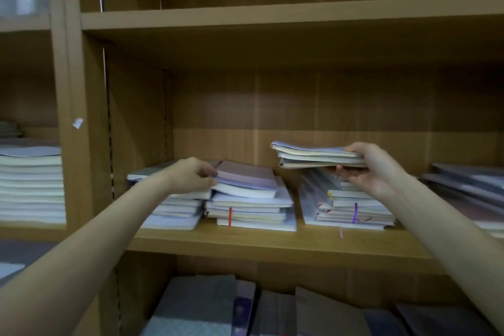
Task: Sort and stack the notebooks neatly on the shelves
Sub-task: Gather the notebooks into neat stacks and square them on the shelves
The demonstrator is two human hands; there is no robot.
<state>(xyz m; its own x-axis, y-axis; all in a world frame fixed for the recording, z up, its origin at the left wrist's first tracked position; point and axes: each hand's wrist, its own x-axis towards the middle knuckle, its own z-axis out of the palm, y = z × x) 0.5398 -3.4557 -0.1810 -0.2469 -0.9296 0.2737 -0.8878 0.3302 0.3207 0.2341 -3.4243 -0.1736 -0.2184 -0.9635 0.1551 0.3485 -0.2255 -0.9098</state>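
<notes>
On the middle wooden shelf (272, 240) lie piles of pale lilac notebooks. My left hand (191, 176) grips the left edge of a lilac notebook (245, 180) and tilts it up off the middle pile (253, 213). A lower pile (174, 213) lies under my left wrist. My right hand (368, 166) holds a small bundle of three notebooks (313, 155) by its right end, thumb on top and fingers beneath, lifted level above the right pile (346, 207).
Grey notebooks (469, 183) lean at the shelf's far right. A tall neat stack (30, 185) fills the left compartment. Dark notebooks (272, 308) stand on the shelf below. The shelf above (272, 16) shows nothing on it.
</notes>
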